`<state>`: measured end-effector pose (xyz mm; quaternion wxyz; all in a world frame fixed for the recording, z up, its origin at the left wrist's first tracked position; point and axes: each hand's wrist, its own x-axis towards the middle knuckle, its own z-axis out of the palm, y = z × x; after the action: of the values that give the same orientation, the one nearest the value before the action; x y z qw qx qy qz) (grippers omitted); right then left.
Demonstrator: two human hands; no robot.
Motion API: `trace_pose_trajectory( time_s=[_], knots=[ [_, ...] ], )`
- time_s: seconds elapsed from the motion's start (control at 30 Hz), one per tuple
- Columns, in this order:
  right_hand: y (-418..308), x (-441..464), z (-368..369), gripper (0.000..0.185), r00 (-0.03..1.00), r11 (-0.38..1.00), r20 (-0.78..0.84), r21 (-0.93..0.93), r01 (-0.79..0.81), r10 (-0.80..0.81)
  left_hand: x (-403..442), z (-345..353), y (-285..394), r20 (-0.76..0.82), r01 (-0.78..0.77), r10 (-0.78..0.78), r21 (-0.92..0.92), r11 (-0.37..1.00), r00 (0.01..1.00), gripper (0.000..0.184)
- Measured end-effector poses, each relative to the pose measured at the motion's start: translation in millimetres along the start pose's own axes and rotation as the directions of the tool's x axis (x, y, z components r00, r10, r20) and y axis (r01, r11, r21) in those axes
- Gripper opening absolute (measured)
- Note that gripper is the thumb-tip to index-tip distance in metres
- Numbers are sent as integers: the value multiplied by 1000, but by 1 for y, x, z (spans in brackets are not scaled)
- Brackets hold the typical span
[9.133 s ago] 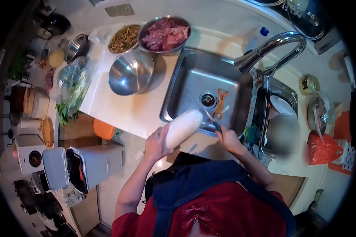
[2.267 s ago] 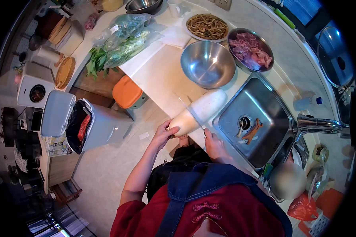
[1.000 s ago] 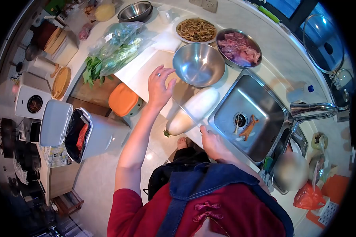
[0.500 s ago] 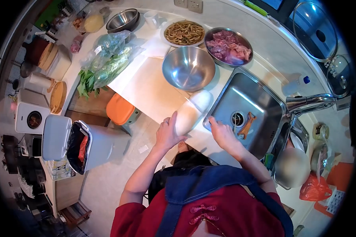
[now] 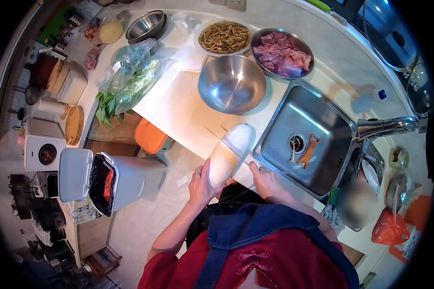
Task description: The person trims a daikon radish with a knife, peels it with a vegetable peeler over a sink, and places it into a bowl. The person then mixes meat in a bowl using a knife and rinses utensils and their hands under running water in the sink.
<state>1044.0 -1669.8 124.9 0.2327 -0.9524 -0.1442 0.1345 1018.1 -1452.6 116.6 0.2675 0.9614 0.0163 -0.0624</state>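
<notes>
A thick white daikon radish [image 5: 224,163] lies slantwise at the near edge of the counter, its far end close to the sink. My left hand [image 5: 202,188] is closed round its near end. In my right hand [image 5: 264,180] is a knife [image 5: 236,152], whose blade lies across the radish towards its far end. Whether the blade has cut in, I cannot tell. Just beyond the radish stands a steel mixing bowl [image 5: 232,85] with nothing in it. A pale cutting board [image 5: 188,108] spreads to the left of the radish.
To the right is a sink [image 5: 299,86] with an orange peeler [image 5: 307,151] by its drain. Behind stand a bowl of raw meat [image 5: 282,55] and a plate of cooked strips [image 5: 225,37]. Bagged greens [image 5: 130,84] lie left; an open bin [image 5: 130,180] stands below.
Both hands and the daikon have come nearer my body. The knife blade now sticks out farther past the radish's left side. The view has shifted slightly.
</notes>
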Motion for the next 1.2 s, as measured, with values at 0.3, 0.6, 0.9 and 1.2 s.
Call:
trace_pose_trajectory(
  time_s=[0.3, 0.6, 0.9, 1.2],
  knots=[
    [10, 33, -36, 35, 966, 969, 92, -35, 245, -241, 9, 8, 8, -44, 60, -65, -106, 993, 997, 99],
    [24, 45, -59, 29, 935, 942, 189, -101, 321, -299, 9, 10, 28, 3, 130, -130, -66, 989, 992, 103],
    [36, 67, -83, 23, 897, 908, 252, -119, 401, -363, 20, 11, 32, -95, 98, -100, -30, 995, 990, 93],
    [37, 78, -92, 22, 866, 889, 346, -154, 431, -360, 146, -86, 62, -698, -302, 281, 98, 948, 659, 76]
  ],
)
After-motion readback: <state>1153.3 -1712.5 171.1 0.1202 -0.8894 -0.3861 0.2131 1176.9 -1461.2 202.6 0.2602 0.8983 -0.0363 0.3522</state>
